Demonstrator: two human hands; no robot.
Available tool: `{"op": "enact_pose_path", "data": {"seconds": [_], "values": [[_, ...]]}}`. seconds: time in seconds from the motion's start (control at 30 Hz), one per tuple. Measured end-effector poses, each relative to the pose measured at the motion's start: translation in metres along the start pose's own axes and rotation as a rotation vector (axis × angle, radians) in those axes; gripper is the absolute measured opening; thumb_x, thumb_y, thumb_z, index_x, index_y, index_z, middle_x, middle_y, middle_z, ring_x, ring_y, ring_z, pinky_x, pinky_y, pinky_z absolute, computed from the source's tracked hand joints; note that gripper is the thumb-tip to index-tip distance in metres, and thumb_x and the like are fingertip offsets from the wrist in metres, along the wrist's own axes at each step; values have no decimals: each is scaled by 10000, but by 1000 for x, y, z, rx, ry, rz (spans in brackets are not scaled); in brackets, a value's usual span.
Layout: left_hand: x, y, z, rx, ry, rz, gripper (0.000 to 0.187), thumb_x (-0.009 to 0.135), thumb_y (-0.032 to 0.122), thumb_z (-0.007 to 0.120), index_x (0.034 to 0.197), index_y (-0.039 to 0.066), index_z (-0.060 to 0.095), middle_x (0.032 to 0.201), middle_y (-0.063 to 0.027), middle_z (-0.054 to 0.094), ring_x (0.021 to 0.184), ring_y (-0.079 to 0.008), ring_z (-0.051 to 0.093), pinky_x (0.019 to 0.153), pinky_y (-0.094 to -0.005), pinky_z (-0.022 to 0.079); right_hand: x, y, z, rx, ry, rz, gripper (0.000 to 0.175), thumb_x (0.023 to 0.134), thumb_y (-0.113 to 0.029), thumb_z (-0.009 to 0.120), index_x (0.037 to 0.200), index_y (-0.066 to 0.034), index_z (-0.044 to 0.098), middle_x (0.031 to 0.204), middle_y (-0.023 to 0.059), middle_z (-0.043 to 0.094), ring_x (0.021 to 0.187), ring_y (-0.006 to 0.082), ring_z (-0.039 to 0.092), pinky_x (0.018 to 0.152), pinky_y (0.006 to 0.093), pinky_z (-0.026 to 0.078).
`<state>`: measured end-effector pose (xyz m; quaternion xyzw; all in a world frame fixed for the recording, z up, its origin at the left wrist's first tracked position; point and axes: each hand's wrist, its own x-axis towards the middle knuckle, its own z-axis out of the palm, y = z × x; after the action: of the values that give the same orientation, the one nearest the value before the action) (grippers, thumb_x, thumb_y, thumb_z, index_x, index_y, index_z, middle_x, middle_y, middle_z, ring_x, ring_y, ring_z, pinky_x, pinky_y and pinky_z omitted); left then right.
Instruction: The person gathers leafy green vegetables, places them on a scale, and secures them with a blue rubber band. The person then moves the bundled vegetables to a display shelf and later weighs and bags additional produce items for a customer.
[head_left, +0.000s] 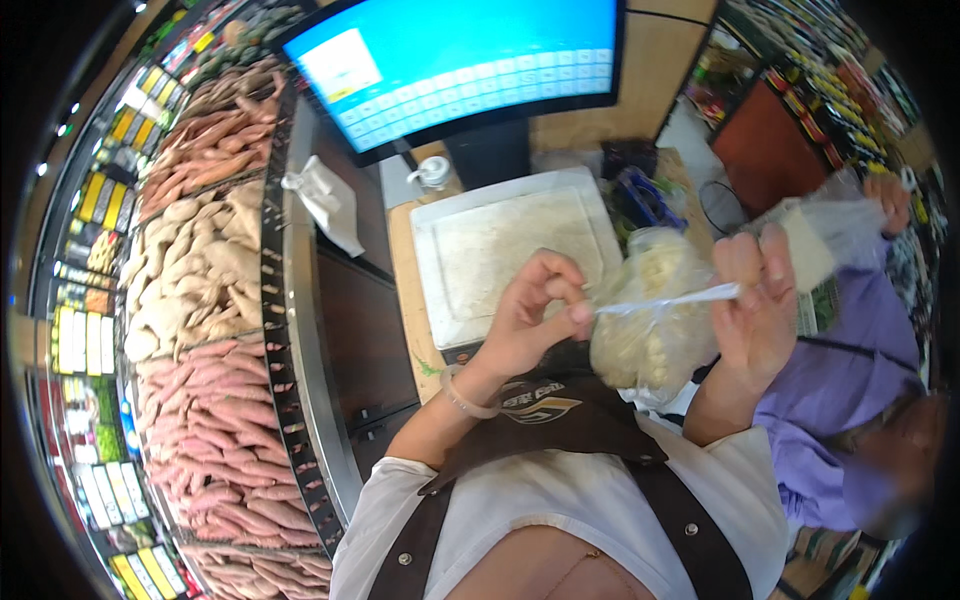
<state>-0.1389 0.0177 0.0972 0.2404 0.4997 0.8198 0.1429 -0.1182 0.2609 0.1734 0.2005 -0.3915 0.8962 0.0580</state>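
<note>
A clear plastic bag (651, 330) hangs in front of my apron, with pale, knobbly vegetables inside that look like cauliflower. Its twisted plastic neck (667, 301) is stretched tight between my two hands. My left hand (544, 311) pinches one end between thumb and fingers, near the right edge of the scale's white weighing plate (517, 251). Fingers curled, my right hand (752, 300) grips the other end. The bag is beside the weighing plate, and its lower part hides some of the counter.
A touch screen (480, 67) stands behind the scale. Sweet potato bins (225, 442) line the left side. A white plastic bag (326, 206) hangs from the metal rail. At right, a person in purple (862, 330) holds a clear bag (814, 232) with something white.
</note>
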Motion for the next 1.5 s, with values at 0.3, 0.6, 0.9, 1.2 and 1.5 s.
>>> {"op": "enact_pose_path", "data": {"seconds": [0.3, 0.6, 0.9, 1.2, 1.5], "values": [[4, -23, 12, 475, -151, 85, 759, 882, 199, 757, 1508, 47, 356, 1466, -148, 495, 1356, -293, 450, 1163, -446, 314, -32, -33, -128, -841, 598, -91, 162, 933, 43, 626, 1038, -61, 560, 887, -9, 533, 796, 71, 534, 691, 225, 497], [-21, -20, -14, 314, 157, 40, 699, 911, 231, 726, 1497, 38, 397, 1426, -158, 519, 1381, -281, 457, 1153, -457, 329, -100, 72, -222, -1197, 523, -88, 167, 915, 8, 640, 1043, -68, 565, 1010, 38, 594, 870, 103, 572, 798, 256, 472], [-25, -30, -17, 267, 210, -11, 658, 920, 229, 719, 1474, 36, 419, 1394, -150, 538, 1359, -276, 477, 1138, -445, 357, -114, 167, -233, -1689, 331, -27, 407, 887, -119, 742, 1260, -75, 586, 1035, 89, 653, 1122, 316, 538, 1001, 470, 409], [-28, -26, -40, 454, 411, 69, 628, 888, 95, 720, 1445, 46, 434, 1437, -132, 488, 1403, -277, 426, 1154, -456, 339, -92, 159, -218, -1249, 524, 85, 322, 947, -174, 703, 1221, -21, 632, 1061, 135, 693, 979, 279, 670, 870, 397, 520], [-21, -62, -73, 855, 425, 74, 823, 849, 192, 817, 1496, -7, 349, 1445, -219, 402, 1371, -350, 402, 1169, -421, 316, -39, 218, -102, -1019, -60, 141, 716, 909, -266, 756, 1469, 8, 405, 1400, 210, 557, 1240, 377, 577, 1016, 444, 473]]}}
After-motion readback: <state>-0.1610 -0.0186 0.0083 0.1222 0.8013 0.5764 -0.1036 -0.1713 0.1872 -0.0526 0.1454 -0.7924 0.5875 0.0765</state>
